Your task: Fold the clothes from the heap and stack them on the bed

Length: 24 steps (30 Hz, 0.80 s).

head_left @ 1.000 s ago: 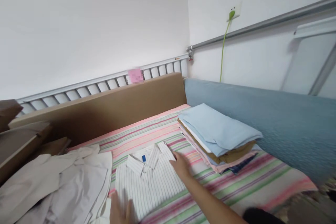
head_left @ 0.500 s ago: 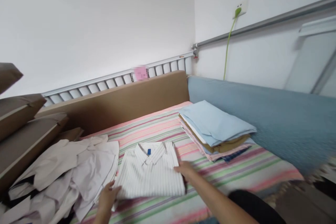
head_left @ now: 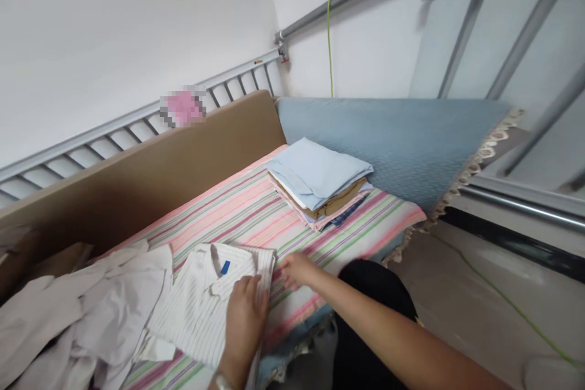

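Observation:
A white striped shirt (head_left: 196, 311) with a collar and a blue neck label lies folded on the striped bedspread (head_left: 219, 213). My left hand (head_left: 247, 311) is over its right part, below the collar, with bent fingers closed on the cloth. Just off the shirt's right edge is my right hand (head_left: 297, 271), its fingers loosely bent and apart, holding nothing that I can see. To the left of the shirt lies a loose heap of pale garments (head_left: 109, 311). Beyond my right hand sits a stack of folded clothes, topped by a light blue piece (head_left: 320, 167).
A brown padded board (head_left: 183, 158) runs along the back, before a white radiator (head_left: 123, 140). Blue quilted cloth (head_left: 384, 140) with a lace edge covers the right side. A green cord (head_left: 329, 36) hangs on the wall. My black-clad knee (head_left: 370, 317) is near the bed edge.
The view has swung right. My left hand has moved from the shirt's lower left corner across to its right part. My right hand has come off the right edge, and the shirt lies more askew.

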Motion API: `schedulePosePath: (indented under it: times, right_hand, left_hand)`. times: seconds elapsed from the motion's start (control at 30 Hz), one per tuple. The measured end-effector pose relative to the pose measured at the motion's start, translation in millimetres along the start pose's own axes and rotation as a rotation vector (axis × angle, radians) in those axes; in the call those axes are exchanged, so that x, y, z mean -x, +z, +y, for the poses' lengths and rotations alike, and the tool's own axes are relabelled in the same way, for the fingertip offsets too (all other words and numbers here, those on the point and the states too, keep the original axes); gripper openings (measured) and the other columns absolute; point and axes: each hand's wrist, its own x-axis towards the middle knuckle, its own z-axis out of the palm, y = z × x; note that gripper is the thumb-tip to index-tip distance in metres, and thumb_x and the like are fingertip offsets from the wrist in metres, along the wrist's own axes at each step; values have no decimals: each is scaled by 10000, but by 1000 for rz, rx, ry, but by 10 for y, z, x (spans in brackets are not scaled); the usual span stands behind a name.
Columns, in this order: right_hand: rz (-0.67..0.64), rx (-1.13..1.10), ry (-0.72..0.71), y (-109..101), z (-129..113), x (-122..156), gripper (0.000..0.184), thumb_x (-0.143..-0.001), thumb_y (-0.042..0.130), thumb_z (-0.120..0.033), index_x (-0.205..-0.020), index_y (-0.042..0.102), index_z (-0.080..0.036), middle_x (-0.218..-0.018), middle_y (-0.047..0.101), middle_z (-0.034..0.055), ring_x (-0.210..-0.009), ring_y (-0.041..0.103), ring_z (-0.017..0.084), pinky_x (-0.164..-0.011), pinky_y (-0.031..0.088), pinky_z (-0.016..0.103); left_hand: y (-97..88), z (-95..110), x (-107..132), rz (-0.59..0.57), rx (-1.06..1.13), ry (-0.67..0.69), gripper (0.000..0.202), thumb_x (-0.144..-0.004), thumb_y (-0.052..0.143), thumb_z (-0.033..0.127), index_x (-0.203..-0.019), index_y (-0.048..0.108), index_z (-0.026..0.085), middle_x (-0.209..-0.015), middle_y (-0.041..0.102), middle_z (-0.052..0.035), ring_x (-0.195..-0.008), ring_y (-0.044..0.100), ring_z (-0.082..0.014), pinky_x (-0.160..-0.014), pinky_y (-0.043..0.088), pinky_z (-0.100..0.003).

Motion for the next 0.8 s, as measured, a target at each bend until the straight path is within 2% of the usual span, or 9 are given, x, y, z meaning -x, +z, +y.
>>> schedulePosePath:
  times: [0.07,0.13,0.33,0.47,0.57,0.7,0.8]
  right_hand:
    - [32,-3,-29,-64,-99,-165,112,-783,528,-106,-864,539,-182,-535,539,-66,-458,580,89,-495,480,199]
    - [45,-4,-56,-58,-135,-285,122,-780,549,-108,-880,547,-179,-545,556,-62,-465,594,94,-485,484,195]
    - [7,-4,-78,-8,-103,-421,71,-773,588,-132,-832,571,-168,-503,582,-45,-420,592,114,-437,468,191]
    - [-52,-3,-53,-16,-104,-462,69,-786,554,-91,-804,585,-150,-430,555,-32,-433,615,151,-474,489,226]
    - [-88,-2,-44,-19,-91,-479,84,-812,534,-107,-824,606,-149,-397,534,-31,-456,629,166,-506,502,245]
    - [-132,-7,-70,-41,-69,-443,151,-857,483,-132,-914,619,-165,-381,513,-48,-459,627,151,-519,507,238]
    - [-195,-8,-98,-46,-72,-371,217,-877,431,-127,-981,616,-174,-376,497,-62,-406,600,131,-474,496,216]
  left_hand:
    - [153,237,-93,-47,-108,-7,337,-840,450,296,-1114,582,151,-998,595,-123,-964,535,-246,-868,417,-371]
    - [250,298,-217,-72,-191,-61,330,-819,479,289,-1090,586,133,-984,584,-133,-934,526,-255,-841,411,-379]
    - [350,101,-513,-160,-60,-194,228,-760,463,192,-915,616,127,-947,596,-138,-933,526,-263,-873,371,-392]
    - [290,-54,-626,-207,38,-240,161,-744,487,281,-727,591,159,-773,600,-74,-784,548,-210,-768,406,-329]
    - [217,-179,-672,-241,155,-298,185,-695,527,339,-615,559,175,-646,568,-18,-680,532,-172,-676,408,-287]
    - [159,-287,-656,-267,310,-392,263,-693,523,411,-652,585,159,-583,543,18,-592,502,-137,-571,387,-251]
    - [160,-288,-625,-222,352,-448,288,-680,538,433,-663,587,150,-555,523,24,-556,482,-130,-540,372,-249]
